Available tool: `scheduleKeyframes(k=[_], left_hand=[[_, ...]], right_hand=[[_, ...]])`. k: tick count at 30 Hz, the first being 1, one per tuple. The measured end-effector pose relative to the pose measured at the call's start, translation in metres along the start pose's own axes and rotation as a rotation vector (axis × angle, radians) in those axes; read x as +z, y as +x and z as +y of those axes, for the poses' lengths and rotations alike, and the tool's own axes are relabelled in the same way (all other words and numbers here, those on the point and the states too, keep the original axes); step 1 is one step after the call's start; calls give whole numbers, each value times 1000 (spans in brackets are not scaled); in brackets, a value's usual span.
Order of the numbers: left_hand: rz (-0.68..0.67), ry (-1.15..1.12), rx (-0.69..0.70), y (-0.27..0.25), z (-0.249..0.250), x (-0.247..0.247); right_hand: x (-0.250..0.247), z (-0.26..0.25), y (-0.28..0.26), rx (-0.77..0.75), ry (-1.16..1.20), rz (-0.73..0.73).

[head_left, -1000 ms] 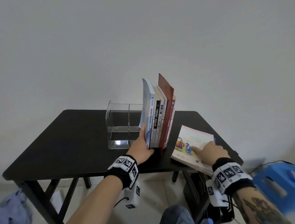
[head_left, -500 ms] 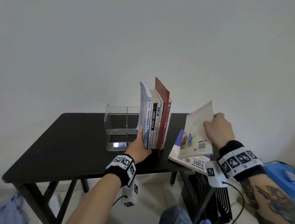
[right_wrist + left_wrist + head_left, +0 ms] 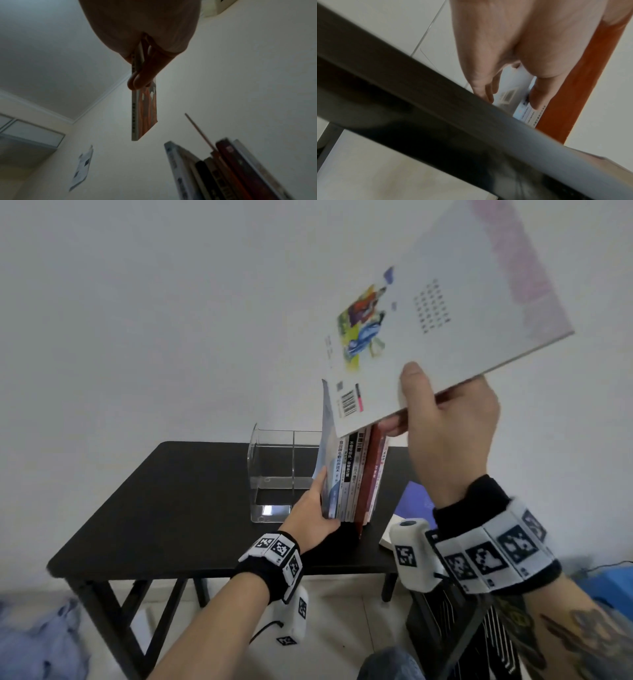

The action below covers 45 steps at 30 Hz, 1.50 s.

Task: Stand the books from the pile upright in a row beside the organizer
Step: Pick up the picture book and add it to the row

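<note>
Several books [image 3: 352, 474] stand upright in a row on the black table [image 3: 178, 508], right of the clear organizer [image 3: 274, 470]. My left hand [image 3: 317, 508] grips the row's near end, fingers on the leftmost blue-white book [image 3: 508, 92] and thumb on the spines. My right hand [image 3: 445, 422] holds a thin white picture book [image 3: 428, 313] high above the row, back cover with barcode toward me, thumb on the cover and fingers beneath. In the right wrist view that book [image 3: 142, 111] hangs edge-on above the row [image 3: 223, 169]. A purple book [image 3: 414, 498] lies flat at the table's right.
The white wall is close behind the table. A black rack [image 3: 455, 628] stands on the floor under the table's right end, with a blue object [image 3: 613, 583] at far right. Blue cloth [image 3: 37, 638] lies on the floor at left.
My right hand has lifted the picture book off the pile and raised it high over the row, turning its back cover toward me. The left hand stayed on the row.
</note>
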<state>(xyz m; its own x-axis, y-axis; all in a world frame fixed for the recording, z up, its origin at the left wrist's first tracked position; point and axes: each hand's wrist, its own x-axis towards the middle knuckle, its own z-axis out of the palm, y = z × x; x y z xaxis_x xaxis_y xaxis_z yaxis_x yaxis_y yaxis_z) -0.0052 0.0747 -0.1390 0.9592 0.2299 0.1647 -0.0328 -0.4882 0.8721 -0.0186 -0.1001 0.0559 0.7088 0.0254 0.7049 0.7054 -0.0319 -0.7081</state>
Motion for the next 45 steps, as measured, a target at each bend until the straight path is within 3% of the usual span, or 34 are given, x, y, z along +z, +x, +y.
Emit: scheduleKeyframes(k=[7,9,12,18,23,26,30,33,40,42,45], left_hand=[[-60,61,-109,-7,3,-8],[-29,34,-115,-11,4,-7],[118,-46,-111,-21,5,-3],[68,2,64,-27,7,2],[26,-22,21,-24,8,-1],[60,141,13,-30,16,-6],[-77,17,12,-20,19,7],[-59,-59,19,-15,19,7],[-104,-247,-17,-8,16,-4],[-84,-310,-21,-7,18,-3],[2,-410,-52,-3,24,1]], right_hand=[[51,34,-23,-117,-423,-356],[62,51,-29,-130,-596,-463],[72,72,-39,-53,-642,-545],[76,84,-54,54,-621,-578],[73,86,-61,27,-491,-563],[62,87,-69,-1,-439,-523],[25,106,-71,42,-600,-448],[10,120,-71,57,-775,-453],[-23,176,-62,329,-1065,-538],[-36,190,-56,461,-1226,-592],[-52,205,-51,703,-1252,-604]])
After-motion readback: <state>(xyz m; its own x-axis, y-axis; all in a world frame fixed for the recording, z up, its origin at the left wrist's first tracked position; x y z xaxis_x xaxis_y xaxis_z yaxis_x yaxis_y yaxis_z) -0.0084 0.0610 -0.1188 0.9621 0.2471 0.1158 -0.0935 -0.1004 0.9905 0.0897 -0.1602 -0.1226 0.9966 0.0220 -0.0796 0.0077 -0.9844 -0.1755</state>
